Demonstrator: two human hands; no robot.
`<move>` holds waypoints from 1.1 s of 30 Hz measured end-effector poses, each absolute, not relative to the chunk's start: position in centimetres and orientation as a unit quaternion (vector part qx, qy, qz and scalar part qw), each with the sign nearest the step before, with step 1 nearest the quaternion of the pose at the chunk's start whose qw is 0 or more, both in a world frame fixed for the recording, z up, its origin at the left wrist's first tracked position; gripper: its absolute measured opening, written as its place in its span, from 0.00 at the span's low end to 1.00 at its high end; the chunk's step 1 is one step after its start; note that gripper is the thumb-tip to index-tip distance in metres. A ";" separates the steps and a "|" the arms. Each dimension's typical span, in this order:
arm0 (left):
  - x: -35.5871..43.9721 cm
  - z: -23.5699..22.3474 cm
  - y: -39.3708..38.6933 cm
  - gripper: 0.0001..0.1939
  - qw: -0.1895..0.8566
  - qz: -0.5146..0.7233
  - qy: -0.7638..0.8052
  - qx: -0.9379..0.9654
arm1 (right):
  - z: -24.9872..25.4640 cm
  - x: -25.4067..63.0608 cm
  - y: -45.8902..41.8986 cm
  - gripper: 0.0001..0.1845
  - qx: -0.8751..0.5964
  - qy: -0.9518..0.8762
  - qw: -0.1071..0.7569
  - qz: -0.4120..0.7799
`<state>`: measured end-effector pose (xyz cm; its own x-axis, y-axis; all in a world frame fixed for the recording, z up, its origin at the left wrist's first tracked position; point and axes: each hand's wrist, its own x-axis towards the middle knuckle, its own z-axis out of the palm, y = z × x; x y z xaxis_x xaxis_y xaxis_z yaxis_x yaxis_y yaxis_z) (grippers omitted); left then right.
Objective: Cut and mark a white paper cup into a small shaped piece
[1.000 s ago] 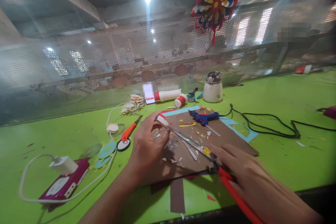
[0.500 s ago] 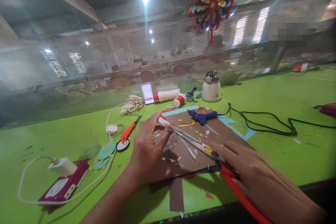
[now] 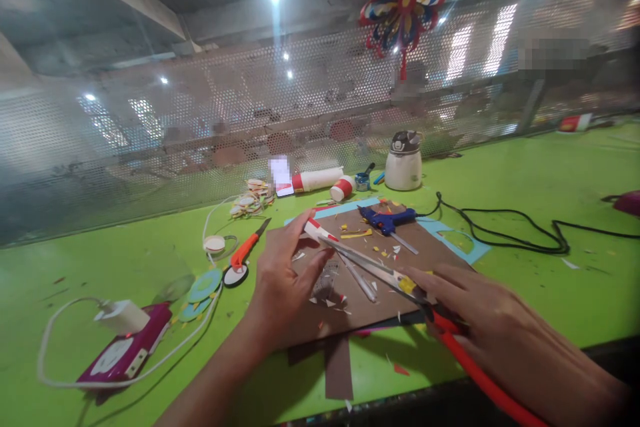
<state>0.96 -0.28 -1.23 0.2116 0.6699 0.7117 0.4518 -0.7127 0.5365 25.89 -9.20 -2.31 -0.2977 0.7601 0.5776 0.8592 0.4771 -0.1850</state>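
My left hand (image 3: 287, 273) pinches a small red-and-white piece of paper (image 3: 320, 230) between thumb and fingers. My right hand (image 3: 493, 327) is closed on a pair of scissors (image 3: 373, 263) with long red handles, partly hidden by the fingers. The blade tips reach the lower edge of the paper, near my left thumb. Below both hands lies a brown board (image 3: 300, 330) strewn with white, red and yellow paper scraps. A clear glue stick (image 3: 357, 277) rests on it under the blades. Beyond it lies a blue glue gun (image 3: 387, 219).
An orange-handled knife (image 3: 245, 250), light-blue paper rings (image 3: 203, 287) and a purple power strip (image 3: 123, 353) with a white cable are on the left. A white bottle (image 3: 403, 167) and paper cups (image 3: 343, 188) stand behind. The glue gun's black cord (image 3: 510, 247) loops rightward.
The scissors and my right hand have shifted slightly right and down. More of the red-and-white paper shows beside the blades. My left hand keeps its pinch.
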 end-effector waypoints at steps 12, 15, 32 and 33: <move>1.0 -1.4 -0.2 0.28 0.144 0.508 0.377 0.761 | -2.8 26.0 -9.1 0.24 -0.507 -0.814 0.273 -0.077; 1.0 -1.5 0.0 0.29 0.145 0.500 0.379 0.765 | -2.9 26.0 -9.1 0.24 -0.522 -0.810 0.263 -0.053; 1.3 -1.7 -0.3 0.28 0.104 0.489 0.379 0.779 | -2.9 25.6 -9.0 0.23 -0.531 -0.804 0.267 -0.025; 1.3 -1.6 -0.3 0.28 0.103 0.490 0.379 0.778 | -3.0 25.6 -9.0 0.23 -0.531 -0.804 0.267 -0.024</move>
